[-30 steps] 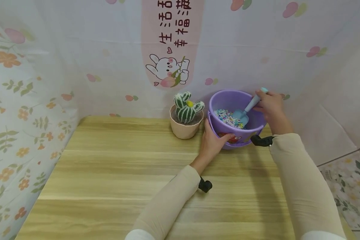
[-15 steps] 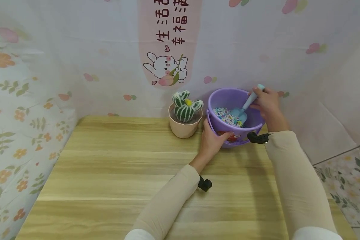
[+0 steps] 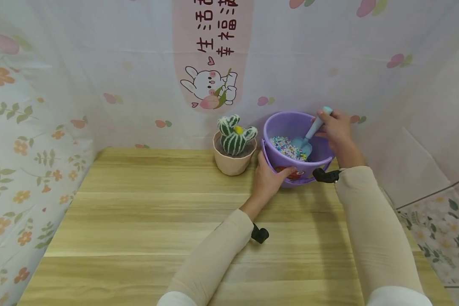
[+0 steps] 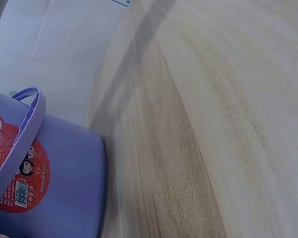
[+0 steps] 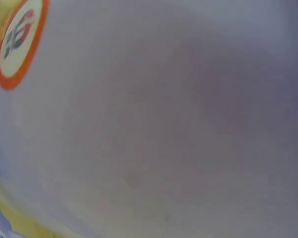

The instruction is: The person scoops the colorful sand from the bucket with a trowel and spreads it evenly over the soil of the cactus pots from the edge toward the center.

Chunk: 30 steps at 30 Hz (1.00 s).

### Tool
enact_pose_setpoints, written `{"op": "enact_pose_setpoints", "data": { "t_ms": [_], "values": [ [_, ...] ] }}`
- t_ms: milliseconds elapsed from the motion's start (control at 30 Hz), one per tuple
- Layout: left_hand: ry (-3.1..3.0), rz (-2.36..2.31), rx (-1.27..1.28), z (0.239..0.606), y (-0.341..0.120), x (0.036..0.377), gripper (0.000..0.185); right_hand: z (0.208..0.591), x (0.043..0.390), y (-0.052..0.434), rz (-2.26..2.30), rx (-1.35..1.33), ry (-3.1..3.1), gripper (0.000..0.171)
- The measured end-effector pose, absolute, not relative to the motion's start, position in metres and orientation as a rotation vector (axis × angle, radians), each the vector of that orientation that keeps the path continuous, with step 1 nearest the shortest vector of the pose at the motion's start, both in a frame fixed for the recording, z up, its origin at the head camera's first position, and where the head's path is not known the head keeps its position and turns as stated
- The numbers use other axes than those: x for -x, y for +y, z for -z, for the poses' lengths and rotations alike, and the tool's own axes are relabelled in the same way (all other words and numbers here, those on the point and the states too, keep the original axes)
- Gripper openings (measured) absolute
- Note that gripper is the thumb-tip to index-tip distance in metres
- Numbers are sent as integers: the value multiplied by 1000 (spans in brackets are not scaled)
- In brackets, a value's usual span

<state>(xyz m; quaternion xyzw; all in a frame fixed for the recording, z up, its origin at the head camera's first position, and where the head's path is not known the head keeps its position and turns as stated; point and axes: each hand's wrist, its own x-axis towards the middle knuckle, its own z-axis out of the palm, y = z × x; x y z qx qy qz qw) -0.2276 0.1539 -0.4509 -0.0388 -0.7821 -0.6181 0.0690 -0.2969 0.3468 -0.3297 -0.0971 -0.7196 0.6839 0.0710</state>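
Note:
A purple bucket (image 3: 284, 124) stands at the back right of the table, with small pastel beads (image 3: 284, 147) heaped toward its left side. My left hand (image 3: 268, 177) grips the bucket's lower left, thumb across the front near a red label (image 4: 32, 181). In my right hand (image 3: 337, 131), above the right rim, is the handle of a light blue toy shovel (image 3: 305, 146). The shovel slants down into the bucket, its blade at the beads. Up close in the right wrist view is the blurred bucket wall (image 5: 154, 134), hiding the hand.
Just left of the bucket is a knitted cactus (image 3: 234, 142) in a pale pink pot (image 3: 232, 165). Behind both hangs a printed cloth (image 3: 137, 76). The wooden table (image 3: 137, 221) stretches to the left and front.
My right hand has shifted slightly left, bringing the shovel handle a little more upright. My left hand keeps its grip on the bucket. The head view has swung slightly to the right.

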Motion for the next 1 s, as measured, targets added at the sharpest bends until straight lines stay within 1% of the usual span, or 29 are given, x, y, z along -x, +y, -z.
{"op": "enact_pose_setpoints", "data": {
  "t_ms": [167,400,533,767,1000],
  "values": [
    [-2357,1845,116,451,154,227,102,333,299,347,-2059,198,-2182,28],
    [-2361,1845,117,454,154,229,102,335,299,344,-2073,157,-2177,35],
    [-2347,1843,128,456,154,230,103,336,298,342,-2082,131,-2170,34],
    [-2328,1874,136,452,153,231,99,339,301,342,-2111,102,-2096,43],
    [-2343,1859,137,454,154,231,100,340,300,342,-2099,104,-2073,31]
  ]
}}
